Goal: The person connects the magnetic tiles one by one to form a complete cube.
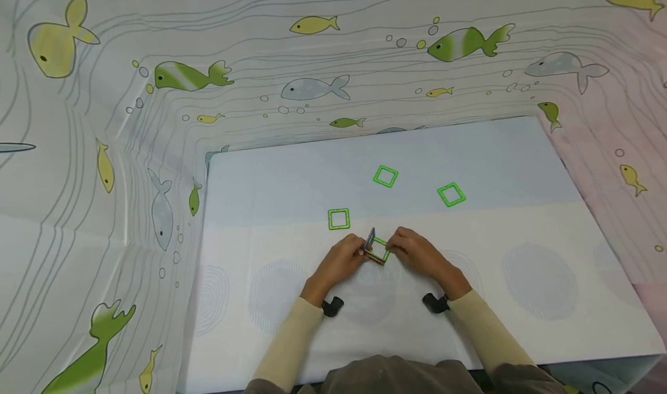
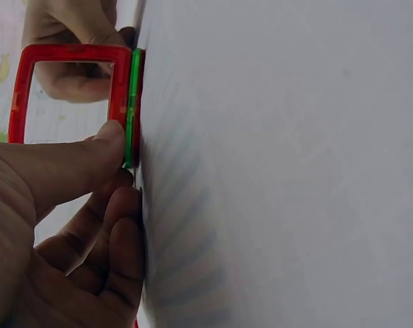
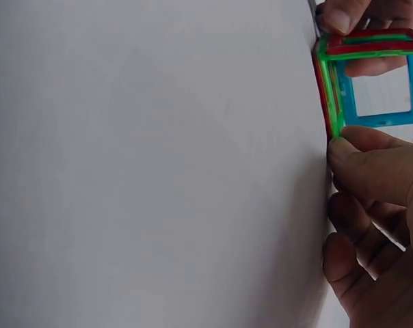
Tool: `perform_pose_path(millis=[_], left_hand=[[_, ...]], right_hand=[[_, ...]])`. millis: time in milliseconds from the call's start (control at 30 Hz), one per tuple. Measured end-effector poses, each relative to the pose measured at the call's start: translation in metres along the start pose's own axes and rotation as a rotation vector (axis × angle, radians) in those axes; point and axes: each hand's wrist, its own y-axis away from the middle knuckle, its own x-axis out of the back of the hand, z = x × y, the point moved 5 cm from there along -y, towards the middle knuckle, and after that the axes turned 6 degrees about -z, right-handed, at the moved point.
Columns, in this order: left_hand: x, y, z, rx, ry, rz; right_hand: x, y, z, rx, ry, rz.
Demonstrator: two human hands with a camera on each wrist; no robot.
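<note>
Both hands work on a small group of square magnetic tile frames on the table. My left hand [image 1: 341,259] pinches the near left corner, its thumb against an upright red tile [image 2: 76,52]. From the other side, my right hand [image 1: 417,252] pinches the edge of a flat green tile [image 3: 334,102] between thumb and forefinger. A blue tile [image 3: 384,121] also stands upright on the green one, beside my left fingers. Red edging shows beneath the green tile in the wrist views. The left fingertips are partly hidden behind the tiles.
Three loose green tiles lie beyond the hands: one at left [image 1: 339,210], one farther back [image 1: 389,169], and one at right [image 1: 446,187]. The white table [image 1: 260,197] meets fish-patterned sheeting [image 1: 250,110] at its back and sides. Black wrist cameras [image 1: 333,306] sit at both wrists.
</note>
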Motion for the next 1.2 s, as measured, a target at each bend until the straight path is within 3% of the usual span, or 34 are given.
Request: perform_pose_path(millis=[333, 1200], left_hand=[[-0.002, 0.004, 0.004, -0.047, -0.101, 0.001], [-0.007, 0.011, 0.002, -0.075, -0.077, 0.088]], right_hand=[[-0.001, -0.003, 0.0, -0.007, 0.023, 0.01], [-0.006, -0.009, 0.006, -0.055, 0.004, -0.007]])
